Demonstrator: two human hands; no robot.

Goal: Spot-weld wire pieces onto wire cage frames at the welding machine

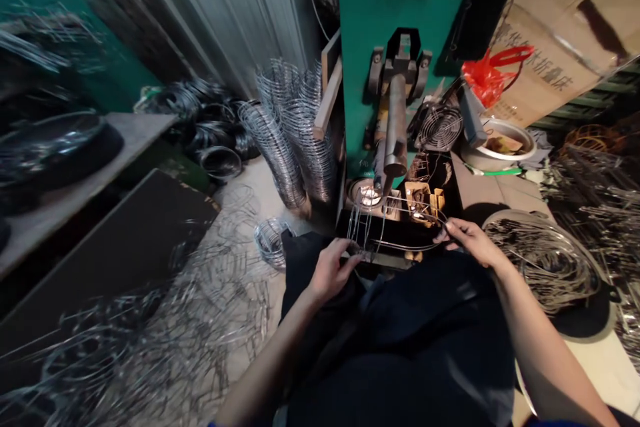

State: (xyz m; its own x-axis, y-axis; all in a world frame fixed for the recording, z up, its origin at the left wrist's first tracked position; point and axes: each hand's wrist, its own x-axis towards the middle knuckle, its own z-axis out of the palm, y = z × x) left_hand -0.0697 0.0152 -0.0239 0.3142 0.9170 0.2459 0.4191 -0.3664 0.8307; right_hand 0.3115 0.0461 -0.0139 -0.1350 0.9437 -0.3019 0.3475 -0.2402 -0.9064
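Got my left hand (pixel 333 268) and right hand (pixel 470 240) pinched on opposite ends of this wire frame (pixel 407 248), long way sideways between them, near the rod (pixel 397 123).

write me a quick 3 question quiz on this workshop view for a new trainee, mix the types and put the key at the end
1. Multiple choice: what do the left hand and the right hand both hold?
a) a white basin
b) a wire frame
c) a wooden bar

2. True or false: the tall stacks of wire rings stand to the person's left of the green machine.

3. Fill in the blank: the plastic bag in front of the cardboard box is ____ in colour.

Key: 1 b; 2 true; 3 red
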